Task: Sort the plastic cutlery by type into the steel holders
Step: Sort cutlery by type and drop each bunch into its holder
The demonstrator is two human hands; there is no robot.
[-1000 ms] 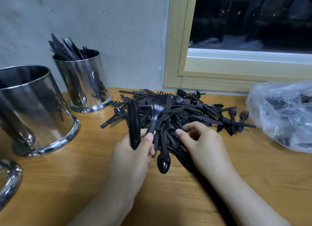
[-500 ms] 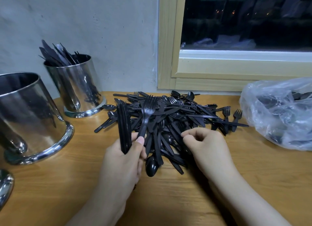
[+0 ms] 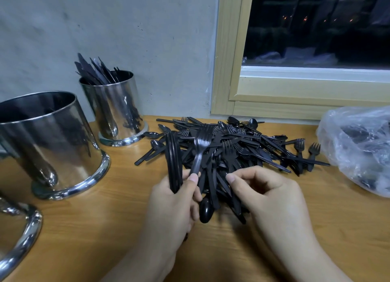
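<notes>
- Black plastic cutlery sits in a big pile (image 3: 232, 146) on the wood table (image 3: 105, 229), under the window (image 3: 316, 39). Forks, spoons and knives are all mixed up in it.
- Far cup (image 3: 115, 109) by the wall has some black pieces standing in it. They look like knives, so I think that sort has begun.
- Near cup (image 3: 50, 142) looks dark inside, and I cannot tell if it holds anything. A third cup (image 3: 19, 239) only shows its rim at the left edge.
- Left hand (image 3: 171, 203) is curled round a bunch (image 3: 173, 163) of flat black pieces. Its thumb and finger also pinch one fork (image 3: 200, 146), tines up.
- Right hand (image 3: 272, 199) is curled over the pile's near edge. Its fingertips (image 3: 231, 178) look pinched on a piece, but I cannot tell for sure.
- A clear bag (image 3: 358, 146) on the right has more black cutlery in it.
- Most of the job is left, I think. The pile is still large.
</notes>
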